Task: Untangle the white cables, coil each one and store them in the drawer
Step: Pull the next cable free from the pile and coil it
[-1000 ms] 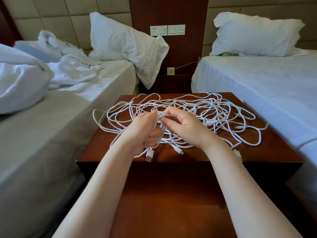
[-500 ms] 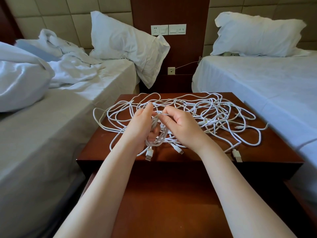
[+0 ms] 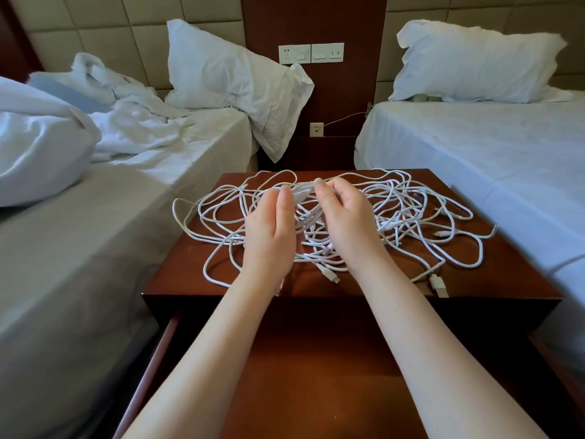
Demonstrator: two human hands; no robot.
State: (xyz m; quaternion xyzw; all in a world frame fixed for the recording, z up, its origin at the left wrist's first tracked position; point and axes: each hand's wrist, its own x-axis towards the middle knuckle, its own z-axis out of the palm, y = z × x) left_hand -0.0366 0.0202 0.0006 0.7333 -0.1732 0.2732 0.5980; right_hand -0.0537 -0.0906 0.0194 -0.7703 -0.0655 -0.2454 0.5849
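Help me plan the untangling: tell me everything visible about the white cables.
The white cables are thin, smooth, plastic-looking cords in one loose tangle of overlapping loops spread over the brown nightstand top; none is coiled. Ends show: a flat USB plug near the front right edge, a smaller connector at front middle. The left hand and right hand pinch a bunch of strands lifted above the pile's centre.

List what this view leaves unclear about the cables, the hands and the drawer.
Head view only:
- Cable count: the tangled white cables overlap too densely on the brown wooden nightstand to separate.
- Cable stretch inside the grip: hidden behind the left hand and right hand.
- Open brown wooden drawer: near end cut off by the bottom edge; forearms cover its sides.
- White plug type: too small.
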